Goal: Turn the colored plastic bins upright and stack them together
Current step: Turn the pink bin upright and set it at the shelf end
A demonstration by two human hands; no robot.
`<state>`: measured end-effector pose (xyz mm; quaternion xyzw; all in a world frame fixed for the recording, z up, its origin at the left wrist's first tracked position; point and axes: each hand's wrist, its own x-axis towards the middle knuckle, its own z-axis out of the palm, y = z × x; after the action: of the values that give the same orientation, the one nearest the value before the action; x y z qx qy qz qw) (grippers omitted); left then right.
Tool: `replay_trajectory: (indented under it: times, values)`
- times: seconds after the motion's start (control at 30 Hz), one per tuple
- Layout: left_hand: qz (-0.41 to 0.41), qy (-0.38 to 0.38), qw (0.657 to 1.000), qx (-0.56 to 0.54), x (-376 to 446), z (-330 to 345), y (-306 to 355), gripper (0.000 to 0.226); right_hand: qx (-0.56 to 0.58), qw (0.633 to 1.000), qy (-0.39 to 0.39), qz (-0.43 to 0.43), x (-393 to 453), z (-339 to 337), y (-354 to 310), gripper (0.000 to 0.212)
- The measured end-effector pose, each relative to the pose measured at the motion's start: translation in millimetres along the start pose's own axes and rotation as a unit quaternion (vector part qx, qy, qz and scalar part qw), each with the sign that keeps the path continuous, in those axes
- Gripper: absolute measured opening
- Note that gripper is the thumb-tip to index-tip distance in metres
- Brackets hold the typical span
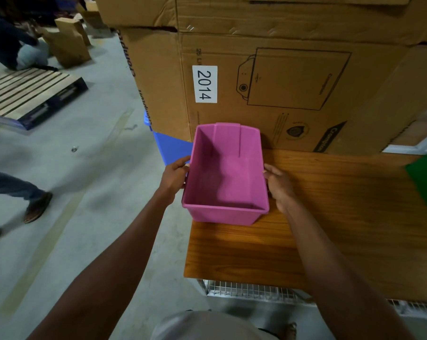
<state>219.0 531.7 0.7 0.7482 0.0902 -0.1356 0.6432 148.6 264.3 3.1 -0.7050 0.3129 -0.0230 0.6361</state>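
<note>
From the head camera, a pink bin (226,175) sits upright with its mouth open to the camera, at the left end of a wooden bench (342,217); whether its base rests on the wood or hangs just above it cannot be told. Its long axis runs away from the person, toward a large cardboard box (269,77) that stands on the bench right behind it. The left hand (175,174) is closed on the bin's left long wall near the rim, and the right hand (278,185) is closed on the right long wall, so the bin lies squarely between the two hands, with neither one clearly nearer. The fingers of both hands mostly wrap out of sight around the rim and sides.

A blue bin (169,148) shows just beyond the left hand, at the bench's left corner and partly tucked behind the pink one and the box; only a slanted side is visible, so its pose is uncertain. A green bin (426,187) peeks in at the right edge, well apart from the hands.

For stacking, I judge the blue bin the closer partner, on the left-hand side. The box crowds the far end, leaving little room to push forward. On the floor to the left lie a wooden pallet (28,94) and other people's legs, clear of the work.
</note>
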Motion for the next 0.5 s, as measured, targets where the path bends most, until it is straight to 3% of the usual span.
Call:
replay_trajectory:
  times: [0.5]
  values:
    - [0.008,0.006,1.0,0.016,2.5,0.5,-2.2,0.042,0.002,1.0,0.01,-0.001,-7.2,4.9,0.4,0.045]
